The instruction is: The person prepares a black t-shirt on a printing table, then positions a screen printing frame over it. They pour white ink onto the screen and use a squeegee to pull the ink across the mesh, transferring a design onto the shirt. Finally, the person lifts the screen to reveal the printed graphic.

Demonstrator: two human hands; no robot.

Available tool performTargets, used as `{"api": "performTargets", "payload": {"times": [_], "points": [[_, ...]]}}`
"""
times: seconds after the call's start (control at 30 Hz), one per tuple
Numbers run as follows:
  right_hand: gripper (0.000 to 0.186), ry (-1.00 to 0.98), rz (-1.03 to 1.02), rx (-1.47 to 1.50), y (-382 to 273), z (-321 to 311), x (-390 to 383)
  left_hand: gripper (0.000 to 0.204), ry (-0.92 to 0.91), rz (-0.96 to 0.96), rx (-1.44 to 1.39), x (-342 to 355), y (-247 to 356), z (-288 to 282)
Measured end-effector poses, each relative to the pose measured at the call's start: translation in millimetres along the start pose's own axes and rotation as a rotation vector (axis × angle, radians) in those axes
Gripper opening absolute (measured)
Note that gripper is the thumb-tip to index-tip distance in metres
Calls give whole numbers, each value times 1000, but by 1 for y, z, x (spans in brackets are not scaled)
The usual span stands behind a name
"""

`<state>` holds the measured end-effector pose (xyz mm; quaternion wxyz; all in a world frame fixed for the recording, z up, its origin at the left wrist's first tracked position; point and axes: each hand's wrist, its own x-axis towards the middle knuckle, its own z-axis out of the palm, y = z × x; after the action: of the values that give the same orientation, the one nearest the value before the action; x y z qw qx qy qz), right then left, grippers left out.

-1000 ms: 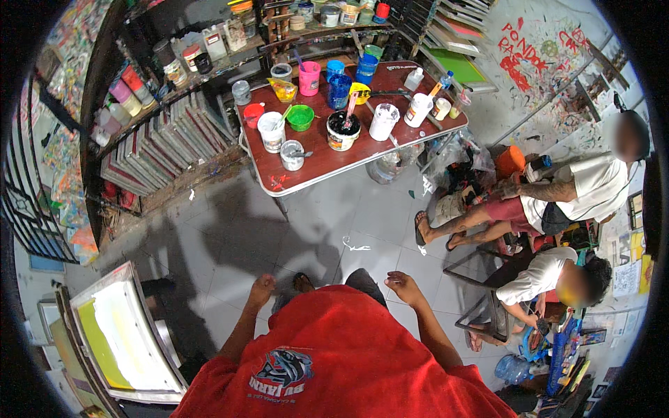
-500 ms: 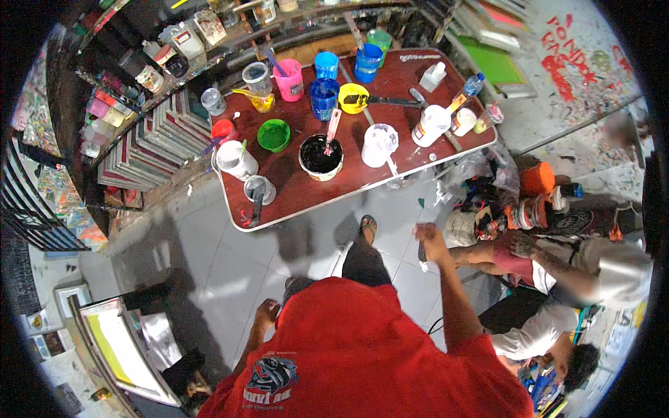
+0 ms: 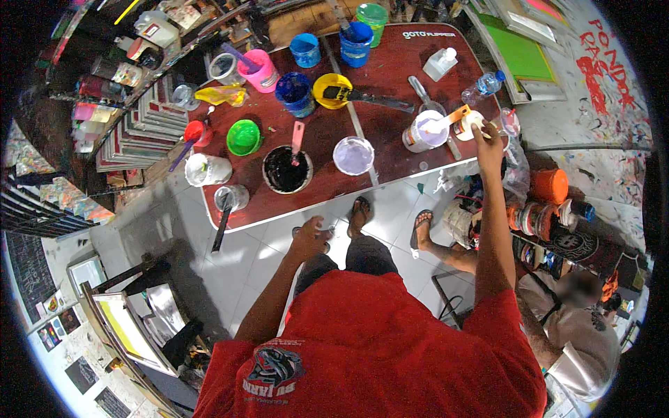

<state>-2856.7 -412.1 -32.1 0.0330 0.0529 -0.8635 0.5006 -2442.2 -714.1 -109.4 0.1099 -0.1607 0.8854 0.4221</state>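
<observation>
On the right side of the dark red table, my right hand (image 3: 490, 142) reaches forward with bent fingers at the rim of a small white tub (image 3: 465, 125). Just left of that tub stands a white bucket (image 3: 423, 134) of pale lilac paint, with an orange-handled spatula (image 3: 456, 115) across its rim. My left hand (image 3: 311, 238) hovers above the floor, short of the table's near edge, its fingers apart and nothing in it. Nearest to it on the table are a bucket of black paint (image 3: 287, 180) holding a pink-handled spatula (image 3: 297, 143), and a tub of lilac paint (image 3: 353, 156).
The red table (image 3: 320, 198) also carries blue cups (image 3: 295, 94), a yellow tub (image 3: 327, 90), a green bowl (image 3: 243, 137) and a clear bottle (image 3: 483, 87). Stacked frames (image 3: 143, 136) stand left. A seated person (image 3: 578, 327) is at right, near an orange bucket (image 3: 550, 185).
My right hand has moved forward from above the floor to the small white tub. My left hand has come forward from beside my body. The view has shifted closer to the table.
</observation>
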Motion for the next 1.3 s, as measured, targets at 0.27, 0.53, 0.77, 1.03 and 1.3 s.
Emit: {"api": "performTargets", "payload": {"times": [0.27, 0.53, 0.77, 1.03, 1.3], "points": [[34, -211, -94, 50, 14, 29, 43, 47, -197, -103, -373, 84, 48, 58], [19, -323, -99, -177, -38, 16, -11, 89, 303, 180, -230, 213, 140, 121], [22, -395, -225, -269, -47, 9, -47, 86, 298, 69, -488, 282, 181, 102], [29, -509, -364, -484, -54, 4, -59, 74, 289, 260, -381, 296, 188, 86], [30, -304, -591, -457, -113, -52, -76, 78, 326, 180, -399, 247, 216, 75]]}}
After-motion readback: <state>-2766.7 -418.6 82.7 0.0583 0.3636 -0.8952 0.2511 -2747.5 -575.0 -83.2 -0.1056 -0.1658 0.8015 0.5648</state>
